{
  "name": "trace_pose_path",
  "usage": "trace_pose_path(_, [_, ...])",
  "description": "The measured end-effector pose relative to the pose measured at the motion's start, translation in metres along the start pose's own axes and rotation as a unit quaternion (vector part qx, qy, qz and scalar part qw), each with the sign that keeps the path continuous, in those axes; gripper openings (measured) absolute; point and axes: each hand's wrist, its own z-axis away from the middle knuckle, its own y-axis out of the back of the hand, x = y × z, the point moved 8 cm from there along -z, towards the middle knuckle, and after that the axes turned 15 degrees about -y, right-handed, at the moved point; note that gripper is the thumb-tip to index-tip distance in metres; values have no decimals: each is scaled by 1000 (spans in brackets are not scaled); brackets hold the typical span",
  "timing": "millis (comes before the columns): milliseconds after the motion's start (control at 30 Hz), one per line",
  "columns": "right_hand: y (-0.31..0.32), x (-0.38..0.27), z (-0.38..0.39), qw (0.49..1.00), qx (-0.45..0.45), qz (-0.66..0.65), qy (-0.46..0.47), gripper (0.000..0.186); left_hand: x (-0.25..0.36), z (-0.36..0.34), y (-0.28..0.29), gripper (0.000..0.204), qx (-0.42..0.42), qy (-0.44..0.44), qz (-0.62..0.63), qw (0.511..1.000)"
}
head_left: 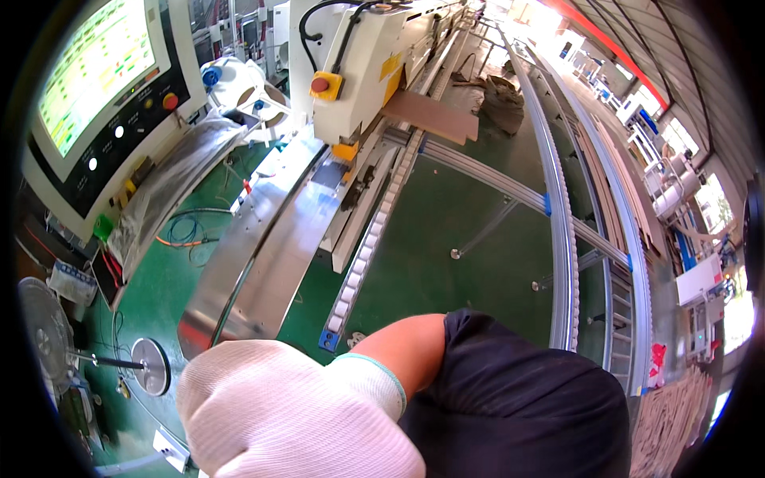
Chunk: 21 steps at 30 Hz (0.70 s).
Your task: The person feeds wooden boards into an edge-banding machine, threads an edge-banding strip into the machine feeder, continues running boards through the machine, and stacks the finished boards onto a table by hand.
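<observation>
My right hand (pixel 287 414), in a white knitted glove, is large and close at the lower left. Its bare wrist and dark sleeve (pixel 518 398) come in from the lower right, with the forearm bent across the front. The back of the glove is rounded toward me, so its fingers are hidden and whether it holds anything cannot be told. Beyond the glove lies the near end of a shiny metal machine table (pixel 263 279), apparently overlapped by it in this view. I cannot make out my left hand.
A beige machine head (pixel 343 88) with a red stop button stands ahead, a brown panel (pixel 434 115) jutting from its right side. A control screen (pixel 100 72) is at left. Roller rails (pixel 550 199) run along the right. A round metal disc (pixel 150 366) stands at lower left.
</observation>
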Motion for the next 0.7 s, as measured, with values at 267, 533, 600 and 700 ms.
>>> trace_pose_path(267, [-22, -31, 22, 988, 87, -82, 99, 61, -11, 13, -7, 43, -5, 15, 21, 1000])
trace_pose_path(533, [-24, -64, 29, 974, 156, -15, 164, 58, -29, 33, -3, 46, -1, 41, 33, 999])
trace_pose_path(600, [-30, -66, 33, 993, 104, -31, 52, 59, -35, 42, -4, 47, 1, 58, 38, 998])
trace_pose_path(700, [-59, -40, 33, 994, 80, -74, 18, 61, -48, 67, -1, 49, 4, 94, 41, 995])
